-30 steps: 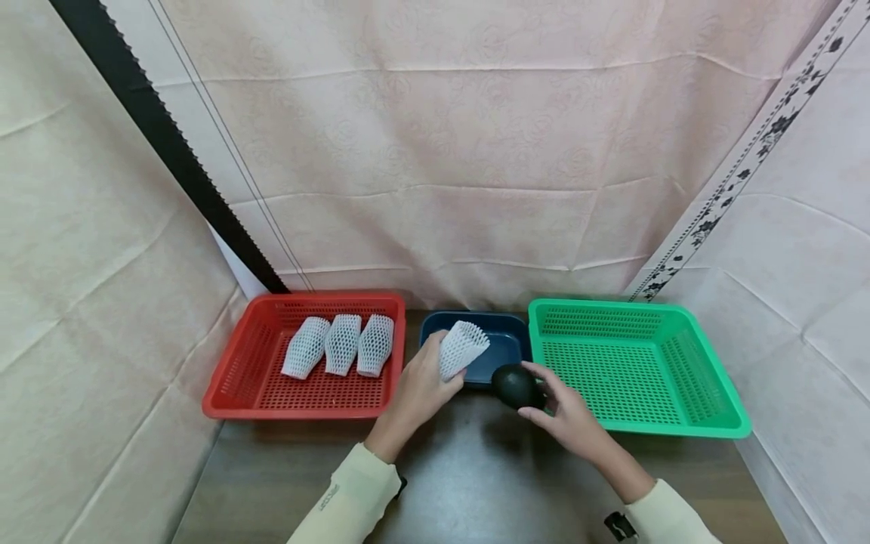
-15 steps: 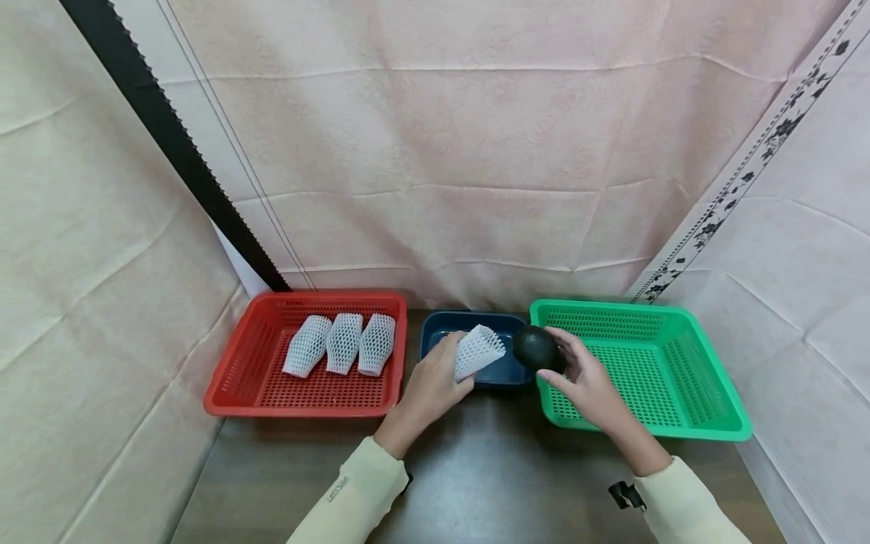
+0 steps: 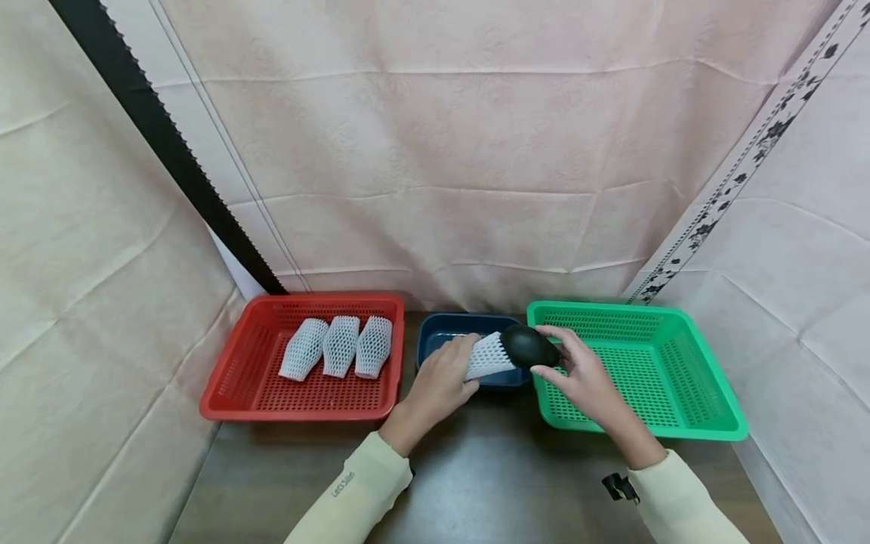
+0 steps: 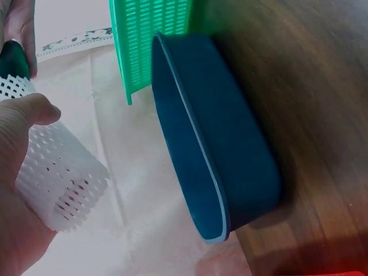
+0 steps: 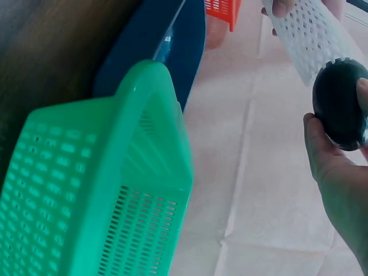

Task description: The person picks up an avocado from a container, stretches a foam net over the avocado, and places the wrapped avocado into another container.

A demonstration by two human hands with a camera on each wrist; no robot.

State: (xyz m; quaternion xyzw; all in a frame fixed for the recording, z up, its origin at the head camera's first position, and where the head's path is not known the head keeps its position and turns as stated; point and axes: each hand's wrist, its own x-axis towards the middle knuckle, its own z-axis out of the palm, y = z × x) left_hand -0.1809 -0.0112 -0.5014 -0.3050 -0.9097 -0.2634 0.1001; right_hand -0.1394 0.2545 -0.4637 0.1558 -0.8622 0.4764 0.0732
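My left hand [image 3: 440, 380] grips a white foam net sleeve [image 3: 488, 358] above the front of the dark blue tray [image 3: 435, 325]. In my right hand [image 3: 579, 375] is a dark green avocado [image 3: 527, 347], pinched between thumb and fingers at its right end. The avocado's left end meets the sleeve's open mouth; in the right wrist view the net's scalloped edge [image 5: 329, 64] lies right against the fruit. The left wrist view shows my thumb [image 4: 39, 108] across the sleeve, whose other end [image 4: 80, 198] sticks out past the hand.
A red basket [image 3: 234, 397] on the left holds three foam net sleeves [image 3: 340, 345]. To the right stands a green basket [image 3: 707, 363], beside the blue tray, near my right hand. Pale cloth [image 3: 435, 151] hangs behind and at both sides of the brown table [image 3: 476, 468].
The avocado has risen from in front of the blue tray, then moved left to the sleeve's mouth. My left hand has carried the sleeve right and turned its mouth toward the avocado.
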